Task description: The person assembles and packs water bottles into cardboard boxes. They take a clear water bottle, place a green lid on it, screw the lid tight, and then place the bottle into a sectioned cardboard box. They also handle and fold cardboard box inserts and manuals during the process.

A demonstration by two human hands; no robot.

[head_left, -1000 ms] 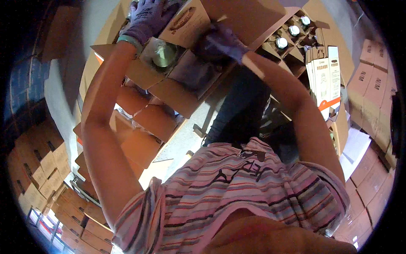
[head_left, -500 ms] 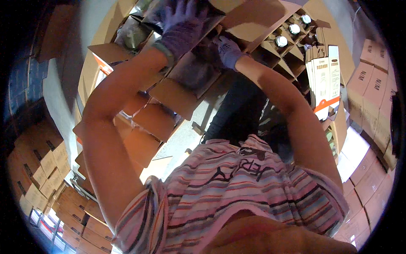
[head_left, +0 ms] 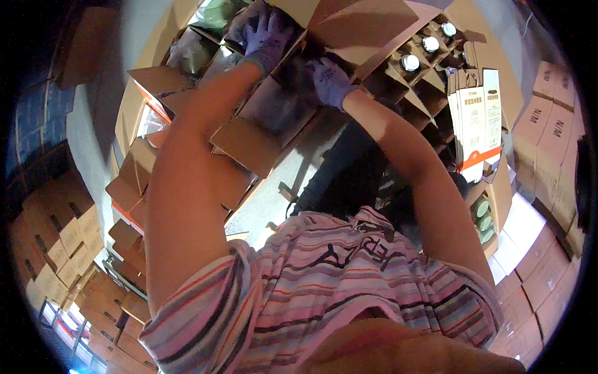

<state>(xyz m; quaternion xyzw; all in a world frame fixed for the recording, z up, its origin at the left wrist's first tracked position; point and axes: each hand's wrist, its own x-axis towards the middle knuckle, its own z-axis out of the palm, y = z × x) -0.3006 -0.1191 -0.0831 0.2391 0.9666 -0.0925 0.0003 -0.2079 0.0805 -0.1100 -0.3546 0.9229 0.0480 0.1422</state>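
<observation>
My left hand [head_left: 269, 42], in a purple glove, reaches into an open carton at the top. Its spread fingers lie on a dark, shiny, plastic-looking item [head_left: 242, 28] in one compartment. My right hand [head_left: 331, 82], gloved alike, is at the carton's right side beside a raised flap [head_left: 358, 28]. Its fingers are bent and slightly apart in shadow, and I make out nothing held in them. Between my forearms a grey plastic-looking wrap [head_left: 280, 107] fills another compartment. Clear-wrapped greenish items [head_left: 190, 53] sit left of my left hand.
At right, a divided carton holds several white-capped bottles [head_left: 410, 63]. Flat folded white-and-brown boxes [head_left: 476, 118] stand at its edge. Green round-topped items [head_left: 483, 215] lie in a box below. Stacked cartons rise at the right [head_left: 539, 131] and left [head_left: 68, 243]. Open brown flaps [head_left: 246, 146] stick up nearby.
My left hand has moved slightly down and right, uncovering more of the wrapped items at the far left. My right hand has shifted a little left and down.
</observation>
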